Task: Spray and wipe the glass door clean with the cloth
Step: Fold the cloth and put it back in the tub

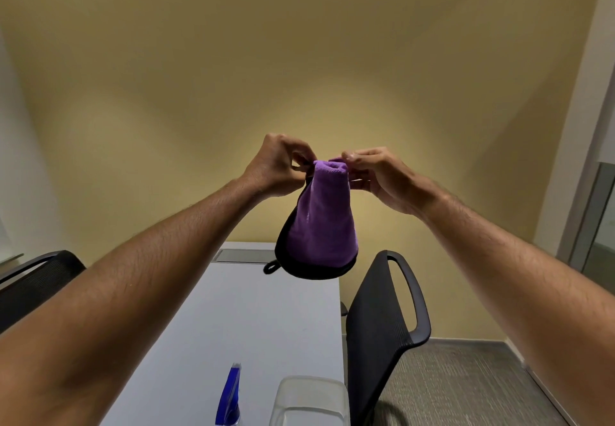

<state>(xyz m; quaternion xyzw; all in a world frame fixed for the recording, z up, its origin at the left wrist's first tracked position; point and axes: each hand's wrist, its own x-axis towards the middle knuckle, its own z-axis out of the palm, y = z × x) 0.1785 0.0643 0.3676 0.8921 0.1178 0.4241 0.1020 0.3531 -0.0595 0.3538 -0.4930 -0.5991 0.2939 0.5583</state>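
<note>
Up in front of the head camera, the left hand and the right hand each pinch a top corner of the purple cloth, finger and thumb pressed together on the fabric, so it hangs above the far end of the desk. With such a light grip on each side, a loosened pinch could drop the cloth onto the desk, and its black hanging loop could catch on something as it swings. A blue spray bottle stands untouched at the near edge of the desk, just beside a clear plastic tub. What looks like the glass door lies far right, and the black chair stands between the desk and it, so reaching it probably means stepping around the chair. Another chair sits at the left.
</note>
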